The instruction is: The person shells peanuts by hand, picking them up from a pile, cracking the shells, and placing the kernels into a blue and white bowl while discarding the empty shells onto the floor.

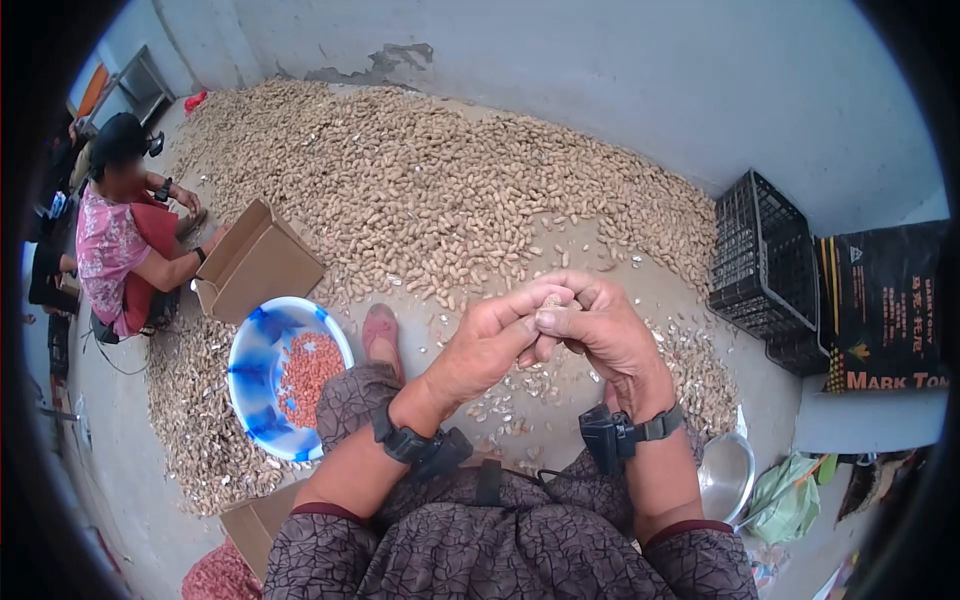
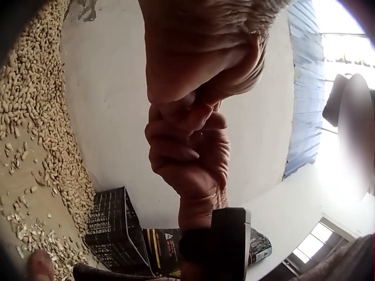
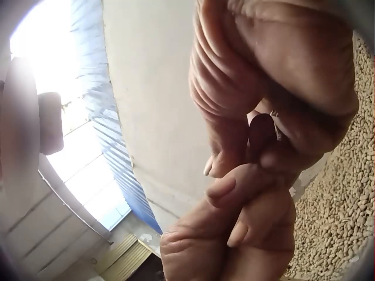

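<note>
Both hands meet in front of the body above the floor, fingertips together. A small tan peanut (image 1: 552, 299) shows between them, mostly covered by fingers. My left hand (image 1: 482, 342) pinches it from one side, with its fingers curled. On the other side my right hand (image 1: 612, 328) holds it between thumb and bent fingers. The left wrist view has the left hand (image 2: 202, 55) close up, over the right hand (image 2: 193, 158). In the right wrist view, the right hand (image 3: 281, 64) hides most of what lies between the fingertips.
A large heap of unshelled peanuts (image 1: 400, 180) spreads along the wall. A blue-and-white basin (image 1: 250, 375) holds reddish kernels (image 1: 312, 375). Empty shells (image 1: 190, 430) litter the floor. Nearby are a cardboard box (image 1: 262, 262), black crates (image 1: 765, 255), a metal bowl (image 1: 728, 475) and another seated person (image 1: 130, 235).
</note>
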Tool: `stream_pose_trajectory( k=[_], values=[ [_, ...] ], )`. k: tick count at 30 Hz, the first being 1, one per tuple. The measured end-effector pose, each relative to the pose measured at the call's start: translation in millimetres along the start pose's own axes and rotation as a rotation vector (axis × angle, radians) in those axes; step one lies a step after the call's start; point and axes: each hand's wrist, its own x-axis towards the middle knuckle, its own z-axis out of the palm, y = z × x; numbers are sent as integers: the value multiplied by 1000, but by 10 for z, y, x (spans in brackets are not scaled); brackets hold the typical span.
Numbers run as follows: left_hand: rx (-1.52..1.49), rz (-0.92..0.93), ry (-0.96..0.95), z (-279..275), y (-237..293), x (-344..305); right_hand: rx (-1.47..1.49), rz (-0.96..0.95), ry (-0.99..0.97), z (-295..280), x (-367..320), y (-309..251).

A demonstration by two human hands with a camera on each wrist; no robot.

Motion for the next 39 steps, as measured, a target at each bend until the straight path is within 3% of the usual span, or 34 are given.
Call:
stream_pose_trajectory(
  k=[9,15,17,18,26,31,33,37,39],
  values=[
    [60,96,-84,30,-2,-31,75,-52,50,47,-62,1],
    [-217,34,-103,46,32,21,-10,-53,125,-9,13,95],
    [-196,-14,70,104,46,15,-97,-69,172,29,3,29],
    [-196,-3,68,98,46,30,-173,-79,225,46,0,1],
    [229,261,147,77,-31,77,-285,-57,275,45,-44,-103],
    [166,105,222,80,-135,115,-182,-78,355,4,-31,-7],
    [180,46,228,86,-184,121,-223,-184,385,33,-35,18],
    [-28,-20,227,95,-170,109,-328,-223,412,42,-38,36],
    [-72,-51,246,95,-149,99,-305,-144,293,57,-72,-31]
  ],
)
